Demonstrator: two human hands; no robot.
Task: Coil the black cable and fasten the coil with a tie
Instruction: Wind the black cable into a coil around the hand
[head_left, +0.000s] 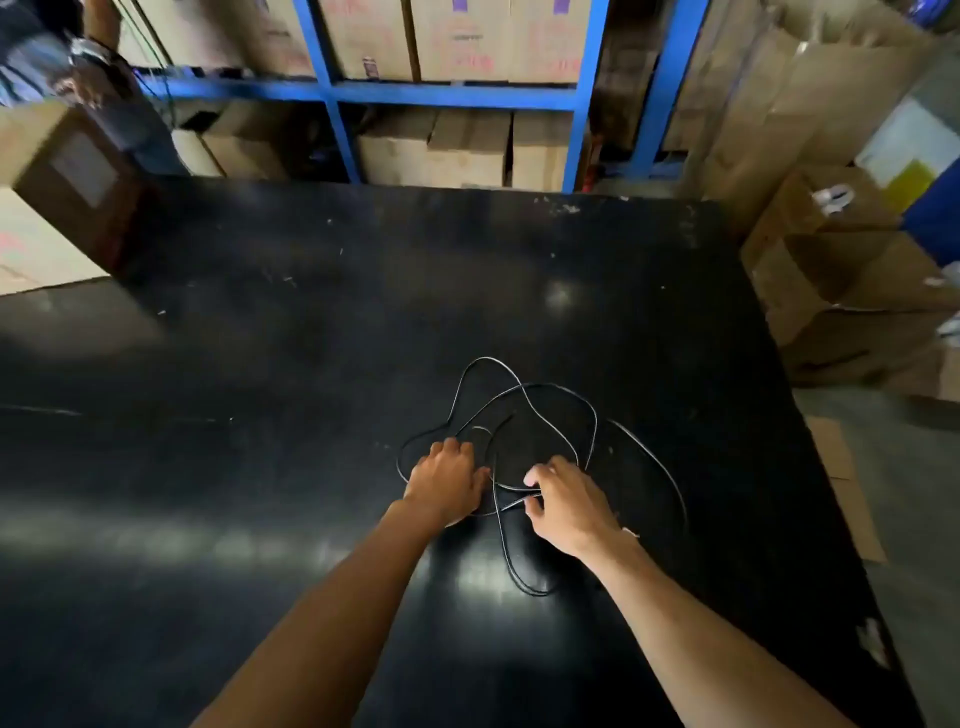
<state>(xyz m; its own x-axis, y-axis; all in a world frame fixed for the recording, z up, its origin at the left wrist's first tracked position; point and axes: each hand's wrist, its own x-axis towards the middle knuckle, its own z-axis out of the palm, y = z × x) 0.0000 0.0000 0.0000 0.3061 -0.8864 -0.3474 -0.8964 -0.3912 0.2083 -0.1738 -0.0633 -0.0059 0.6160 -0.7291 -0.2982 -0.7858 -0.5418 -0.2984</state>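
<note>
The black cable lay in loose, tangled loops on the dark bench. The left hand rested palm-down on the cable's left loops, fingers curled, grasp unclear. The right hand, at the cable's near side, seemed to pinch a strand between thumb and fingers.

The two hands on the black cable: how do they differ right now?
The left hand lies knuckles up, fingers pressed down on the black cable; the right hand curls, pinching a strand between thumb and fingertips. The left sits over the tangle's left loops, the right at its near edge. Both are bare and touch the cable on the black table.
</note>
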